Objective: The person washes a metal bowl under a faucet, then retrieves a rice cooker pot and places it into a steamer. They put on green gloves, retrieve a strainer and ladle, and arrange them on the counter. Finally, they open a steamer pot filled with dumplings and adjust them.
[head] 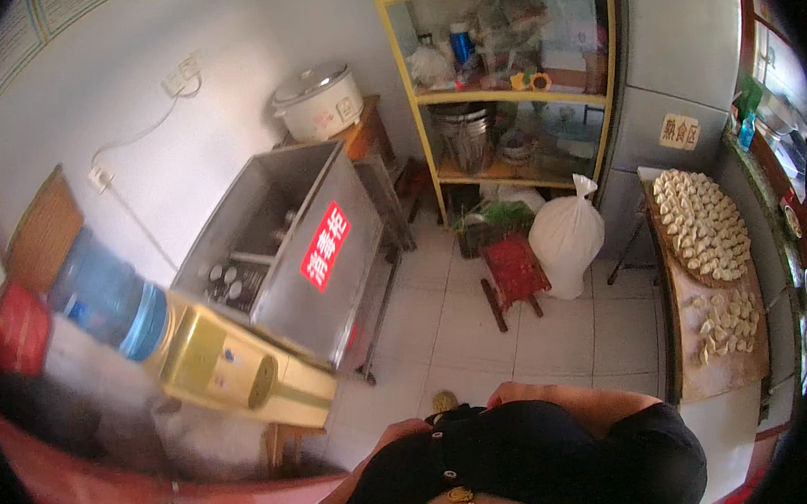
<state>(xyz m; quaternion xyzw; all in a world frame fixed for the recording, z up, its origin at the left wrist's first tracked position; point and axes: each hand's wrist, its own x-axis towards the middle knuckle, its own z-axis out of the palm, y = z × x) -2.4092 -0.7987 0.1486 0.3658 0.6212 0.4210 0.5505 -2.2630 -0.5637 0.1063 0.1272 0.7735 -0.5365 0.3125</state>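
Note:
Both my hands are out of view below my dark buttoned shirt point(518, 449); only parts of my bent forearms show, the right forearm point(578, 396) more than the left. Just past the shirt's edge a small yellowish rounded thing point(445, 400) shows, too little of it to name. Before me on the tiled floor point(467, 339) stand a low red-topped stool point(515, 264) and a tied white plastic bag point(568, 246), bulging full. Green leafy vegetables point(507, 214) lie in a dark crate behind the stool. To the right, many uncooked dumplings point(701, 221) cover a round board on a floured table point(719, 376).
On the left stand a water dispenser point(220, 355) with a blue bottle point(105, 297) and an open-topped metal cabinet point(349, 285) bearing a red sign. An electric cooker point(321, 106) sits behind it. Yellow-framed shelves point(515, 94) hold pots beside a tall grey refrigerator point(678, 88).

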